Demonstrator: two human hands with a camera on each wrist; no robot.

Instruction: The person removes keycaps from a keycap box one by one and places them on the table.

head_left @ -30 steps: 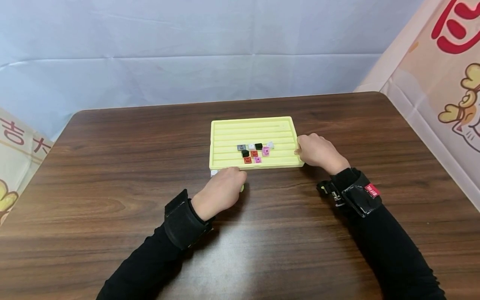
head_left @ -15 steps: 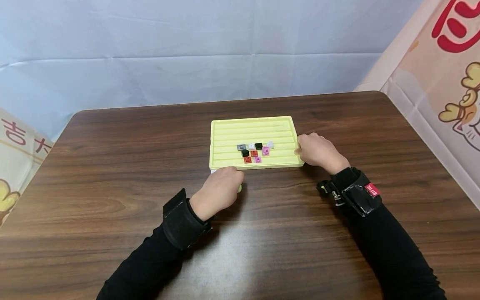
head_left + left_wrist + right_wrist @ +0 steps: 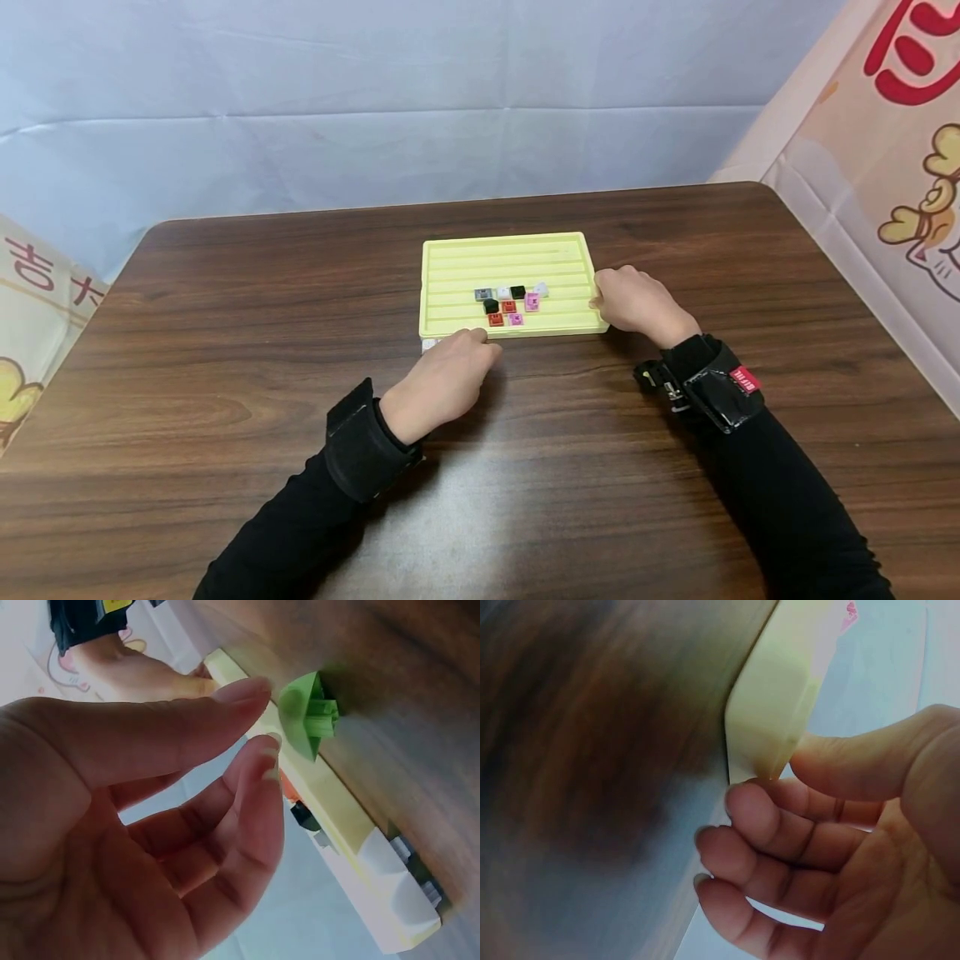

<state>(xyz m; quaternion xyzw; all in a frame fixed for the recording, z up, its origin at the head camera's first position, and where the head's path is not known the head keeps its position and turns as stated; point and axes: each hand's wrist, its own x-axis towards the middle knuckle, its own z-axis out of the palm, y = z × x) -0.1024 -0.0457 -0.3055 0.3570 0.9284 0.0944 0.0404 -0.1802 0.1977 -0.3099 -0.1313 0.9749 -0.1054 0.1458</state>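
Observation:
My left hand [image 3: 444,385] hovers low over the table in front of a pale yellow tray [image 3: 510,254], thumb and index tips a small gap apart. Just beyond those fingertips in the left wrist view is a green keycap [image 3: 300,716], its stem towards the table; the head view hides it behind the hand. Nothing shows between the fingers, though contact at the tips is hard to judge. At the tray's right front corner, my right hand [image 3: 641,308] grips the edge between thumb and fingers. Several small keycaps, including a pink keycap [image 3: 532,302], lie on the tray.
White keycaps [image 3: 394,881] line the tray's front edge near its left corner, partly behind the left hand in the head view. The brown wooden table [image 3: 247,333] surrounds the tray. A pale cloth [image 3: 375,100] hangs behind, with printed panels [image 3: 900,183] at the sides.
The left hand drew back slightly left, then moved right; the green keycap that showed beside its fingers is now hidden in the head view. The right hand and tray have stayed put.

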